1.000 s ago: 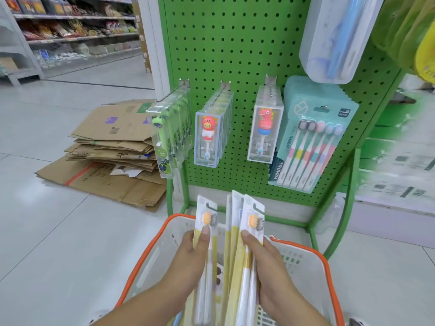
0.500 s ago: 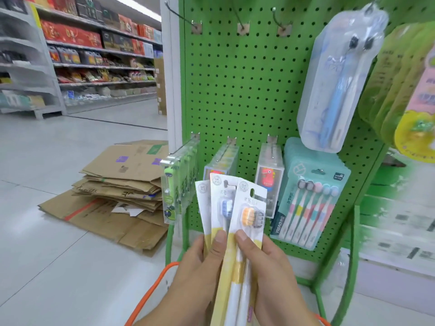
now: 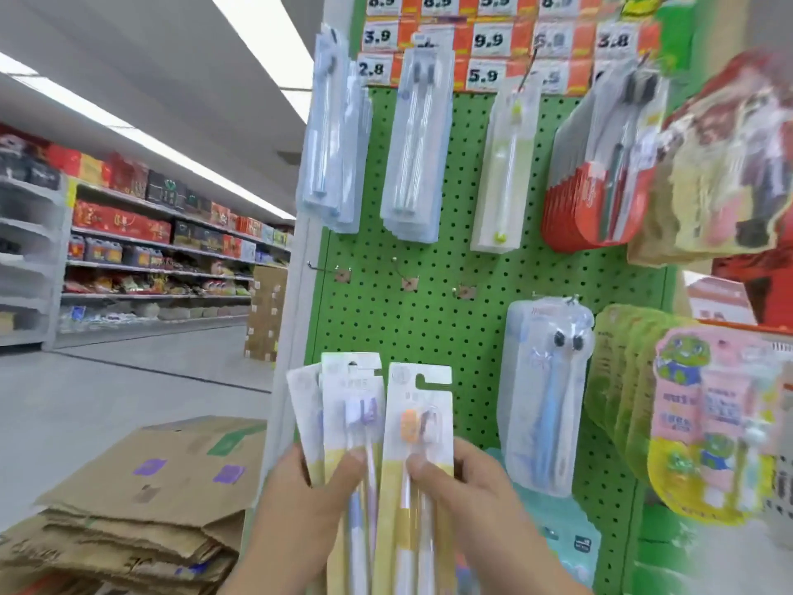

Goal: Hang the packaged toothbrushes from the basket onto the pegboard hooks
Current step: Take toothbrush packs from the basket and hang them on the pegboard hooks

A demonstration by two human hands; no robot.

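Since half a second ago, both hands have been lifting the packaged toothbrushes higher against the pegboard (image 3: 429, 319), and three bare hooks (image 3: 405, 274) are now showing above them. Flattened cardboard (image 3: 141, 500) is lying on the floor at far left. Next, the left hand (image 3: 309, 504) is gripping a fanned stack of packs (image 3: 343, 405), thumb pressing on the front one. Beside it, the right hand (image 3: 467, 487) is pinching a single pack with an orange brush head (image 3: 418, 418), its hanging slot sitting below the hooks. Further right, a clear pack with a blue toothbrush (image 3: 545, 392) is hanging on the board.
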